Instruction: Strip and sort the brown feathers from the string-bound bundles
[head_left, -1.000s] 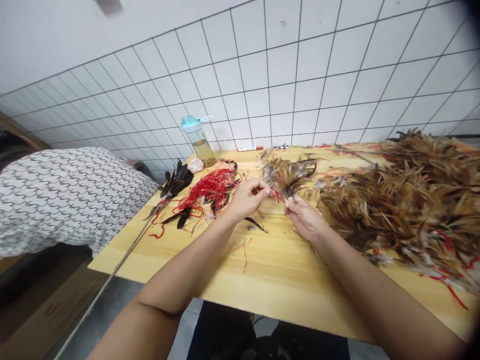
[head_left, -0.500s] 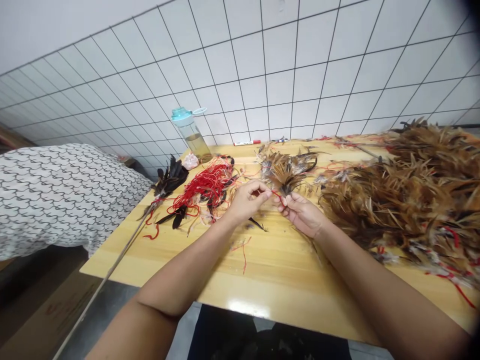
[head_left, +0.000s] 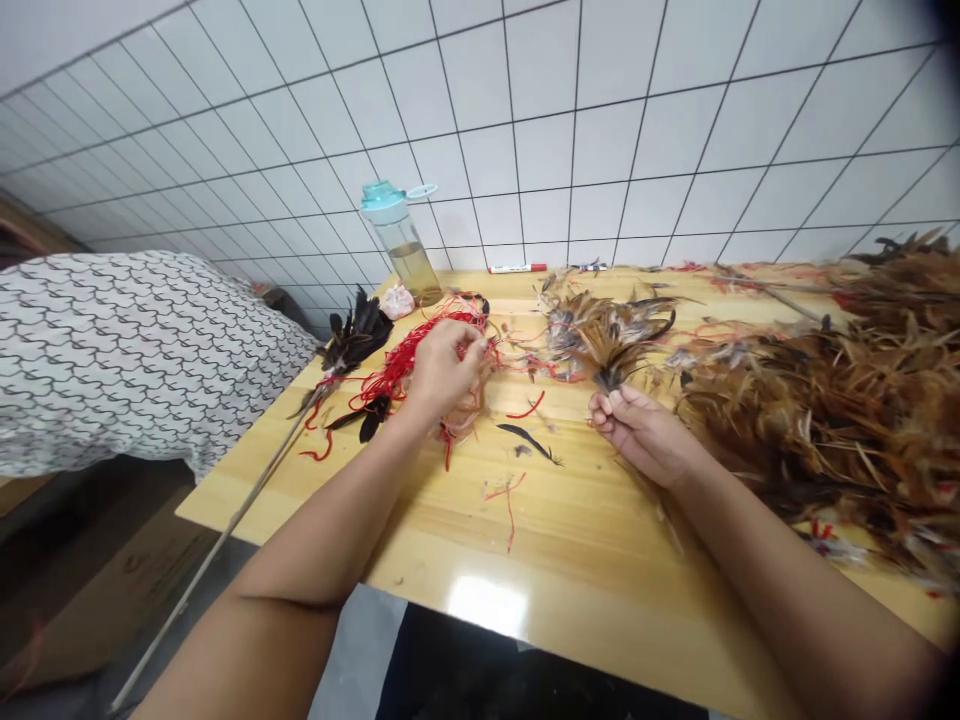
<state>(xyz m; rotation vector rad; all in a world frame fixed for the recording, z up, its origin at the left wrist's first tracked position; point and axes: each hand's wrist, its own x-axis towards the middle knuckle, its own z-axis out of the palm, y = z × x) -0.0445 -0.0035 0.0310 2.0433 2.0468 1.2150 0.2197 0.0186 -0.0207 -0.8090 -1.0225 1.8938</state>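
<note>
A small tuft of brown feathers (head_left: 611, 362) stands upright from my right hand (head_left: 636, 430), its base pinched between thumb and fingers. My left hand (head_left: 448, 368) is over the heap of red string (head_left: 409, 352), fingers curled in toward the thumb; whatever is between the fingertips does not show. A short red string (head_left: 526, 405) and a single dark feather (head_left: 527, 440) lie on the wooden table between the hands. Behind the tuft is a loose pile of feathers (head_left: 574, 322).
A large heap of brown feathers (head_left: 832, 415) covers the table's right side. At the left, a long stick (head_left: 247, 505) with black feathers (head_left: 360, 330) hangs over the edge. A water bottle (head_left: 409, 250) and a red marker (head_left: 517, 268) are near the tiled wall.
My left hand has left the red string at the tuft's base and moved left to the string heap. A short red piece now shows on the table. My right hand still holds the tuft.
</note>
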